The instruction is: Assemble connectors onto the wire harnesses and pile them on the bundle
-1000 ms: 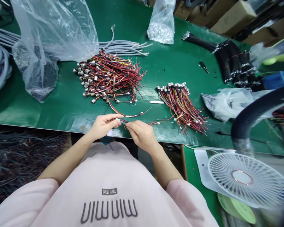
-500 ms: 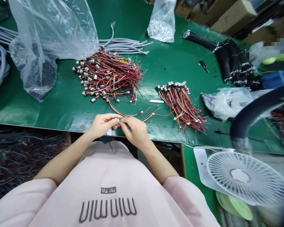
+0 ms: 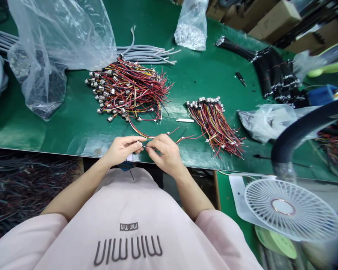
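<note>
At the table's front edge, my left hand (image 3: 121, 150) is closed, its thumb and fingers pinching a small metal connector (image 3: 139, 142) that they mostly cover. My right hand (image 3: 168, 153) is closed just to the right, fingertips pinching the thin wires (image 3: 145, 146) where they leave the connector. Red and dark wire ends (image 3: 188, 137) trail out past my right hand over the table. Below my left hand hangs a thin black strand (image 3: 131, 173) in front of the pink shirt.
Beyond my hands lies a big pile of connectors with wires (image 3: 132, 88); a smaller bundle (image 3: 215, 125) lies to the right. A white pen-like stick (image 3: 185, 120) sits between them. Plastic bags (image 3: 191, 32), grey cables (image 3: 149, 54), black cable bundles (image 3: 274, 71) and a fan (image 3: 291, 210) surround the work area.
My right hand has shifted slightly right, away from my left fingertips, and wires now show between the two hands. My left hand has stayed nearly still.
</note>
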Available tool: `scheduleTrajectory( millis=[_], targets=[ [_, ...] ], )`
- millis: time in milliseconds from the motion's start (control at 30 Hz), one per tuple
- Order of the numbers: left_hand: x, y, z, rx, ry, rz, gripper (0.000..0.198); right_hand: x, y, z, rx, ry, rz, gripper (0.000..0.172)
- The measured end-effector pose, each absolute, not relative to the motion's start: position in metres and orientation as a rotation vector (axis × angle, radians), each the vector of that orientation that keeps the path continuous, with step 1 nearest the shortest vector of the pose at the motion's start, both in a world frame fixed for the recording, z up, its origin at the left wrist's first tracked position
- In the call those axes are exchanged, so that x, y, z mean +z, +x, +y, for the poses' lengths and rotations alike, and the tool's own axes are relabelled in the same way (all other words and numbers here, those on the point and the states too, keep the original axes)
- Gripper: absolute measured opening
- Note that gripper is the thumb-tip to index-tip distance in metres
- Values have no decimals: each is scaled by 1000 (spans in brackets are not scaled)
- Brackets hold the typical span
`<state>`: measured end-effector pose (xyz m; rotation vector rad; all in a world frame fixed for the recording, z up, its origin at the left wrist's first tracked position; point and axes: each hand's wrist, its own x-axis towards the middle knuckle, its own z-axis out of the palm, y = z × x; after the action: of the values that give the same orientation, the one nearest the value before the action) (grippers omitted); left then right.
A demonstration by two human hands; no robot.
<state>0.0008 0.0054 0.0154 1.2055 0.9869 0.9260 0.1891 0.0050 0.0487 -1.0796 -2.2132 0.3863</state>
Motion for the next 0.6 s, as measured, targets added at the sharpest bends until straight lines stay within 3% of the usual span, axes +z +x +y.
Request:
scheduleTrajectory(
  millis=[200,433,600],
  targets=[
    [16,0,6,918,1197,942,45,53,180,10,444,-1009,-2172,18],
    [13,1,7,993,1061,980,45,59,194,4,277,-1001,-2259,6],
    [13,1,7,986,1044,970,40,48,185,0,213,-997,-2216,14]
  ],
)
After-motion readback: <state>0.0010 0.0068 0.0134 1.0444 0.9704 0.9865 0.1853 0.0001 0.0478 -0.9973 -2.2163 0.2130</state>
